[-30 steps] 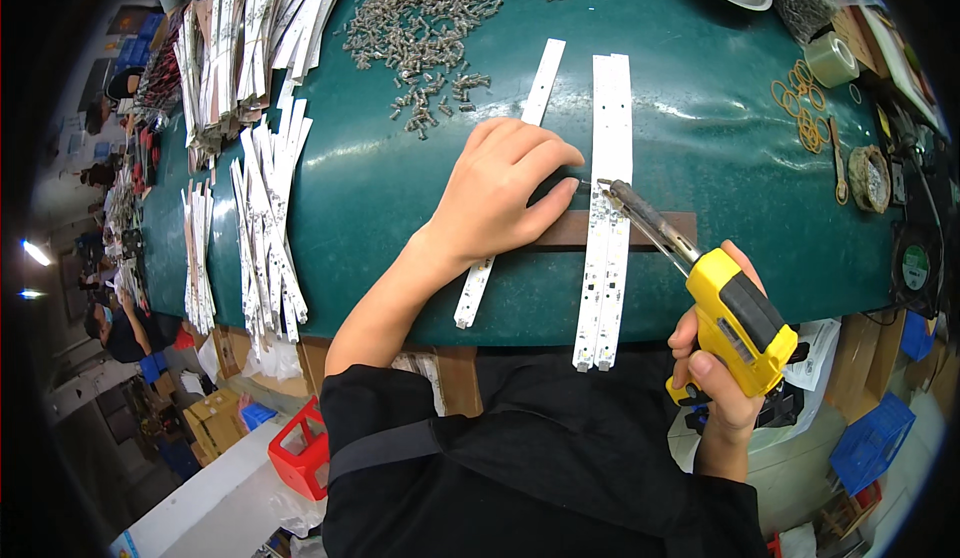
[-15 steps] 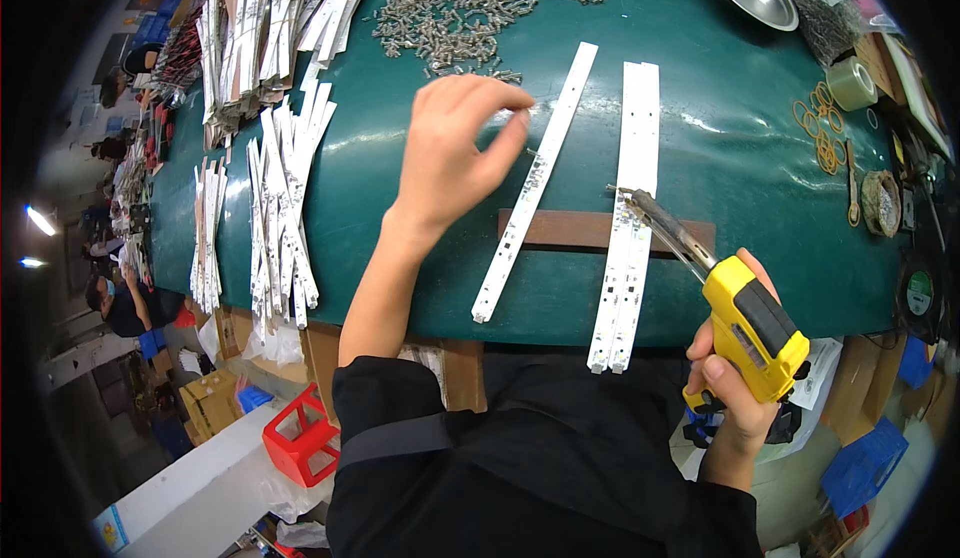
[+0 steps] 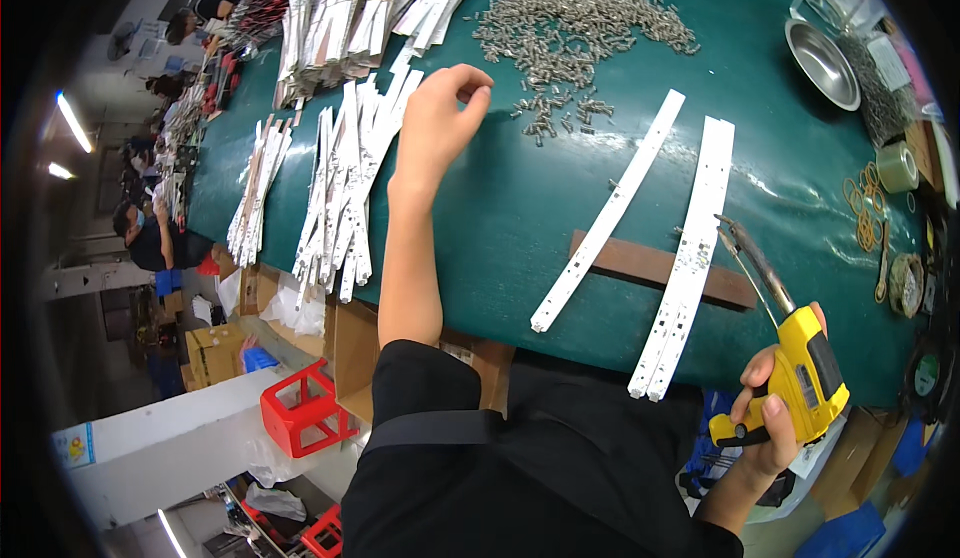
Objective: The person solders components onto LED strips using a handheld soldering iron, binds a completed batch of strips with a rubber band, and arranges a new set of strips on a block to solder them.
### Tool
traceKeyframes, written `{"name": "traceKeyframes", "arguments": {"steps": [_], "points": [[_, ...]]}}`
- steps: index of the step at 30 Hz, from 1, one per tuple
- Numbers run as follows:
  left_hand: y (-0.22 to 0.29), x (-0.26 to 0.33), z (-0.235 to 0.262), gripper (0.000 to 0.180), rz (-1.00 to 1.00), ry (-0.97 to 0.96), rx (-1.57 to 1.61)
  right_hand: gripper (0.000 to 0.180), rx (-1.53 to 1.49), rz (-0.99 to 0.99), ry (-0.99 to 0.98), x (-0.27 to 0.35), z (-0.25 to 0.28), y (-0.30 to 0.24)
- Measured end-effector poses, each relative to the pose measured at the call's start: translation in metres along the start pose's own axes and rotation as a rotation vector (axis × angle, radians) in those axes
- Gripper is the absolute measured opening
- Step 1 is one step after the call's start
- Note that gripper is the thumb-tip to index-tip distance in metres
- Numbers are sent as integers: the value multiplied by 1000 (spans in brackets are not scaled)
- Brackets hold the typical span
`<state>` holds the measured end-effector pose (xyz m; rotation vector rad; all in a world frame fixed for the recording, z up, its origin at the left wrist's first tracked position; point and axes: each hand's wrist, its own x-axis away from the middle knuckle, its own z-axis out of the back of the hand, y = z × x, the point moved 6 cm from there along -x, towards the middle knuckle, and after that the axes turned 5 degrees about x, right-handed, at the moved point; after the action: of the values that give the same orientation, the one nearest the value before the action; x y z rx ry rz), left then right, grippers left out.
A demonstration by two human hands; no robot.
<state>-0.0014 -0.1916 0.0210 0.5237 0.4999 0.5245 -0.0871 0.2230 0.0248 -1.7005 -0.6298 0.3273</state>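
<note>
Your left hand [image 3: 440, 118] hovers with fingertips pinched just beside the heap of small metal pieces [image 3: 580, 23] on the green tabletop [image 3: 480, 218]; whether it grasps one, the view cannot tell. Your right hand [image 3: 775, 413] clenches its grip on the yellow soldering gun [image 3: 805, 363], tip raised near the paired white strips [image 3: 690, 258] lying across the brown bar [image 3: 650, 263], a single strip [image 3: 610, 213] alongside. Pick one piece cleanly, and keep the tip clear of strips and sleeve.

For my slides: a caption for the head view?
Left hand reaches toward small metal parts; right hand holds yellow tool.
</note>
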Motion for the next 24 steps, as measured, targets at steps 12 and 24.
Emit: {"name": "traceKeyframes", "arguments": {"steps": [12,24], "points": [[-8,-1,-22,19,66,-134,110,84,-11,-14,2,0,6,3],[-7,-1,-25,13,22,-60,-50,87,-24,-35,52,0,5,1]]}}
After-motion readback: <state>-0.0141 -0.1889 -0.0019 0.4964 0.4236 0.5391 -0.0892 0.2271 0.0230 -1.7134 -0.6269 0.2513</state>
